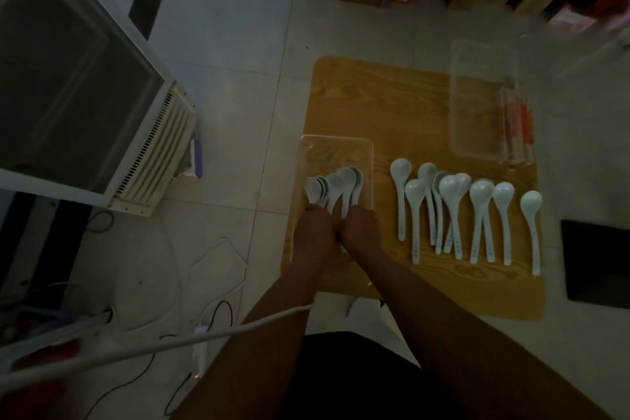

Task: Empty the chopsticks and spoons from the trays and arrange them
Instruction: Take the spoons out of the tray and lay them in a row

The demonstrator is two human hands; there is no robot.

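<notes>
Left hand [312, 235], right hand [361, 228] grip spoons [335, 186] in tray [370, 160]; chopsticks [518, 126] apart.

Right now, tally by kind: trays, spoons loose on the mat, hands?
Trays: 2 (near tray, far tray)
Loose spoons: 10
Hands: 2 (left hand, right hand)
Total: 14
Tray spoons, gripped by both hands, overlap: uncounted.

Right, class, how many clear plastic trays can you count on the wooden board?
2. One tray lies at the board's near left, holding spoons; the other sits far right, with chopsticks at its right side.
</notes>
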